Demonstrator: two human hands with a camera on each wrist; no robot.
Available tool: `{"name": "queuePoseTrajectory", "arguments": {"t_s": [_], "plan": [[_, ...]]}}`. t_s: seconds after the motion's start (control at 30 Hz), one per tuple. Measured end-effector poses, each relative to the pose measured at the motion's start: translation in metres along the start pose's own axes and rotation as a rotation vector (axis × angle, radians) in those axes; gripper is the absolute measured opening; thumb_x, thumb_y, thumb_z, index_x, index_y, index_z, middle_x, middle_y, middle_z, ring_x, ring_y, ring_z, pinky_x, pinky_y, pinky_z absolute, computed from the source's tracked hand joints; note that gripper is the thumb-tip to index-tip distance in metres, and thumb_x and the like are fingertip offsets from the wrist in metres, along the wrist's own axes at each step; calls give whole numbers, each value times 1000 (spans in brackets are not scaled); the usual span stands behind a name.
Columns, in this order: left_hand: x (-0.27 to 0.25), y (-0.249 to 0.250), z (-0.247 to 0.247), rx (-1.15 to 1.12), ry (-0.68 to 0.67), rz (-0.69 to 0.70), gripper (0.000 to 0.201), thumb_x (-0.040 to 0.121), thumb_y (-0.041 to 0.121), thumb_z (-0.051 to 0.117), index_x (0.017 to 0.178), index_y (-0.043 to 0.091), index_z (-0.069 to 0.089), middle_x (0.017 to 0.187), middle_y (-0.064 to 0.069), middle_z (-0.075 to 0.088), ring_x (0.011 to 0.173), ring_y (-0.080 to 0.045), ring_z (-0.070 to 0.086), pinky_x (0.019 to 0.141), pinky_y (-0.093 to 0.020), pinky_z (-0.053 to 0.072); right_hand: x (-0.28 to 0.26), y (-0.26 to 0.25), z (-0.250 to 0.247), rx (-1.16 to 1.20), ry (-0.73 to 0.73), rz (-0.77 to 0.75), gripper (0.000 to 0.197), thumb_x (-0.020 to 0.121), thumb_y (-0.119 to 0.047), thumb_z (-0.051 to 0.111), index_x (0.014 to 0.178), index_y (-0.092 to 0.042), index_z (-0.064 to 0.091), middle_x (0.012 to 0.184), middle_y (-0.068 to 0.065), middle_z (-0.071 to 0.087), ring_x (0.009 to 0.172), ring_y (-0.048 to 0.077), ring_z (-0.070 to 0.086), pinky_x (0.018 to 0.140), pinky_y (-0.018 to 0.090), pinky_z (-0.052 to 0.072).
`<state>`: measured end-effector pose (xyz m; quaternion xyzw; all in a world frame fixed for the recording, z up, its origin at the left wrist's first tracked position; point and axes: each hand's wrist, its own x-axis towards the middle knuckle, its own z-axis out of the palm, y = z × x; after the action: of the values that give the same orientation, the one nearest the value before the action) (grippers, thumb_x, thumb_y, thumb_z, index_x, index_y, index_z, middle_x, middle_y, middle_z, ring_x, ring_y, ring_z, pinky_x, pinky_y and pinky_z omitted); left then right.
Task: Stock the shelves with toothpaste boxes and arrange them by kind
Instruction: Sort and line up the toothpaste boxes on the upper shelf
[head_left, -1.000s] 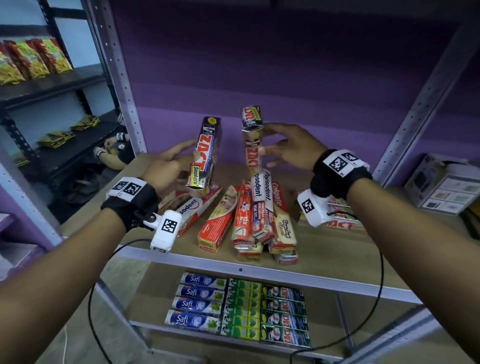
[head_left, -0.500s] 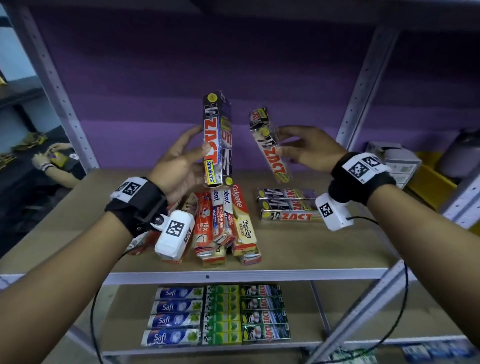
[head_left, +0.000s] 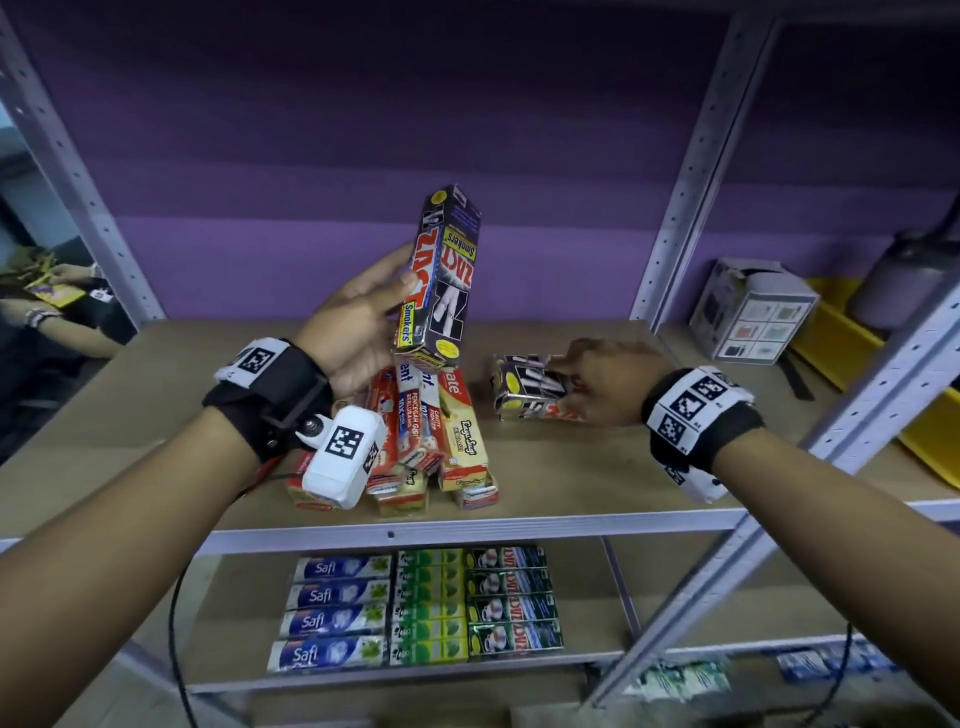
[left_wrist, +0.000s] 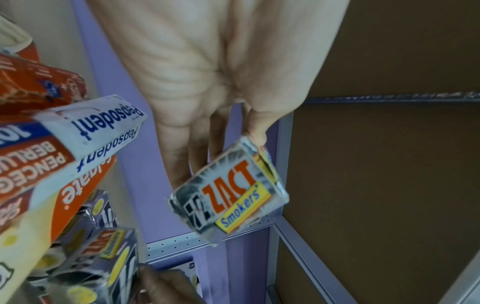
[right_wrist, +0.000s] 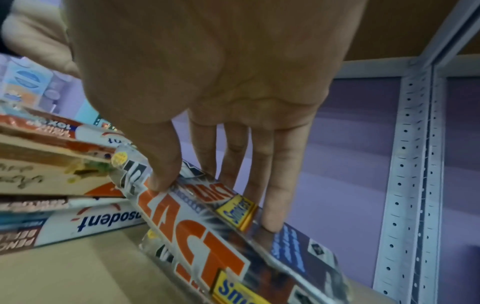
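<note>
The head view is dim and soft, the purple back wall (head_left: 467, 156) fading to near black toward the top. Its shelf uprights (head_left: 691, 156) bow outward at the edges from the wide lens. The left wrist view is brighter, its palm (left_wrist: 207, 61) washed pale, and the nearby boxes (left_wrist: 64, 144) smear with motion blur. The right wrist view blurs the close Zact box (right_wrist: 207, 246).

A purple wall (head_left: 467, 130) backs grey perforated metal uprights (head_left: 691, 171) and brown shelf boards (head_left: 597, 467)
</note>
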<state>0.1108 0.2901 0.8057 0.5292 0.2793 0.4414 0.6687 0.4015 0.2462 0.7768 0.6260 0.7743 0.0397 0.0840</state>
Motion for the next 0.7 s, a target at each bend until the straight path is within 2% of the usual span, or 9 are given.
{"name": "queuePoseTrajectory", "arguments": {"t_s": [0.07, 0.13, 0.27, 0.4, 0.57, 0.7], "plan": [[-2, -1, 0, -4, 0, -8, 47, 95, 20, 56, 141, 27, 50, 129, -13, 63, 101, -27, 68, 70, -43, 59, -2, -5, 4, -13, -34, -10, 47, 86, -53, 54, 131, -38, 52, 125, 0, 55, 111, 27, 59, 84, 37, 46], [-3, -2, -1, -4, 5, -10, 44, 97, 20, 54, 140, 27, 51, 131, -14, 62, 103, -28, 67, 71, -44, 59, -3, -11, 8, -21, -53, -19, 48, 86, -52, 54, 132, -39, 51, 127, 0, 56, 114, 27, 58, 88, 38, 46], [-4, -1, -1, -19, 21, -15, 40, 100, 20, 50, 140, 24, 51, 132, -14, 61, 100, -26, 68, 67, -39, 59, -3, -21, 18, -70, -128, -17, 40, 89, -47, 55, 127, -35, 55, 122, -2, 63, 110, 25, 62, 96, 45, 49], [-7, 0, -3, -16, 3, -29, 40, 101, 20, 49, 140, 25, 51, 131, -13, 62, 102, -27, 68, 68, -38, 60, -1, -23, 25, -117, -97, -8, 43, 91, -47, 57, 130, -31, 57, 125, 0, 63, 110, 27, 63, 92, 40, 53], [-7, 0, -1, 12, -21, -39, 41, 101, 19, 48, 142, 24, 49, 133, -16, 60, 96, -24, 68, 64, -34, 59, -1, -25, 28, -53, -57, 41, 33, 91, -41, 58, 123, -37, 62, 125, 0, 60, 109, 27, 63, 89, 41, 54], [-6, -3, 0, 11, -52, -54, 40, 102, 19, 47, 142, 25, 50, 131, -15, 61, 100, -24, 68, 69, -37, 60, 0, -25, 33, 31, -66, 73, 31, 91, -35, 59, 122, -34, 63, 121, 2, 61, 107, 29, 62, 89, 43, 54]]}}
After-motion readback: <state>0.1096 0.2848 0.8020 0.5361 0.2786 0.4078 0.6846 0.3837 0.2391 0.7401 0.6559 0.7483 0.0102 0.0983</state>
